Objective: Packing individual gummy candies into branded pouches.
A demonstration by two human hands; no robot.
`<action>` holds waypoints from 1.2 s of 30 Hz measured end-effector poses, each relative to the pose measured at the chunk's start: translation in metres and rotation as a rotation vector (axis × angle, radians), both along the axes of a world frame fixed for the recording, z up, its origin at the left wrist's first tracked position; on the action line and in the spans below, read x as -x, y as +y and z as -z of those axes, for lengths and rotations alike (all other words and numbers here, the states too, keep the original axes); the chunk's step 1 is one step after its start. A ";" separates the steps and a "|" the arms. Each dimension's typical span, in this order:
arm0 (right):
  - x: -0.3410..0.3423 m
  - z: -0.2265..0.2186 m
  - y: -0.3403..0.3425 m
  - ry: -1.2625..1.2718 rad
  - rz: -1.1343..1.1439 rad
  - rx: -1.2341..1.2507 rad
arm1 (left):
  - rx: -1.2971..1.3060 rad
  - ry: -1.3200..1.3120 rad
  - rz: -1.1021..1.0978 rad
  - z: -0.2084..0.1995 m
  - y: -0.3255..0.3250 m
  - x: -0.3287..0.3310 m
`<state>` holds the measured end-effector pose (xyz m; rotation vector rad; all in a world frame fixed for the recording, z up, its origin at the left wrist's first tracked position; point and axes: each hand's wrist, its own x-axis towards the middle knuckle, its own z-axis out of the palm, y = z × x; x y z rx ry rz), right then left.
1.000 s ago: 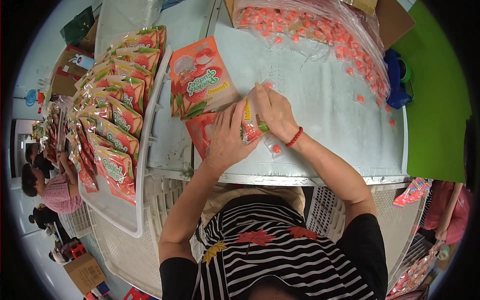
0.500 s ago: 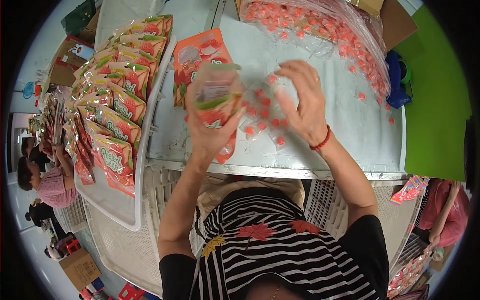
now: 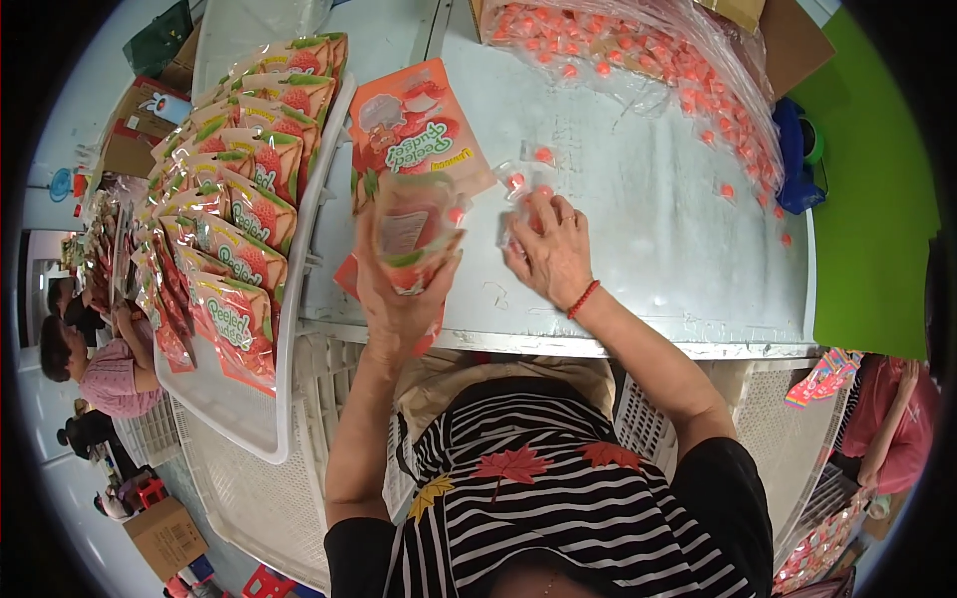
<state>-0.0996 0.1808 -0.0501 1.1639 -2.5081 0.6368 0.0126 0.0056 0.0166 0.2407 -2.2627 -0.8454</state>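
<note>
My left hand (image 3: 397, 309) is wrapped round a red and green candy pouch (image 3: 409, 261), held upright with its mouth open; motion smears it a little. One red candy (image 3: 456, 214) shows by the pouch's right edge. On the table to the right, my right hand (image 3: 558, 257) has its fingers curled down over a few clear-wrapped red candies (image 3: 516, 181), partly hiding them. Another wrapped candy (image 3: 543, 154) lies just beyond the fingertips. Behind the held pouch lies a flat red pouch (image 3: 419, 125); more red packaging shows beneath my left hand.
A white tray (image 3: 284, 399) packed with filled pouches (image 3: 234, 269) stands at the left. At the far right, a clear plastic liner (image 3: 698, 60) spills many wrapped candies onto the table (image 3: 668, 269). A blue tape dispenser (image 3: 795, 164) is beside it. Other people work at both sides.
My right hand has come down and left onto the loose candies, which are now fewer and bunched under its fingers. My left hand has lowered slightly with the pouch.
</note>
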 end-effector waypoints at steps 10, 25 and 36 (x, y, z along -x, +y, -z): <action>0.046 -0.012 -0.001 -0.798 0.194 0.741 | 0.269 -0.294 0.143 0.008 0.002 0.019; 0.028 -0.055 -0.029 -1.131 0.054 1.021 | 0.247 -0.239 0.093 0.016 0.031 0.046; 0.010 -0.095 -0.036 -0.448 -0.067 0.492 | 0.171 -0.087 0.234 0.032 0.024 0.053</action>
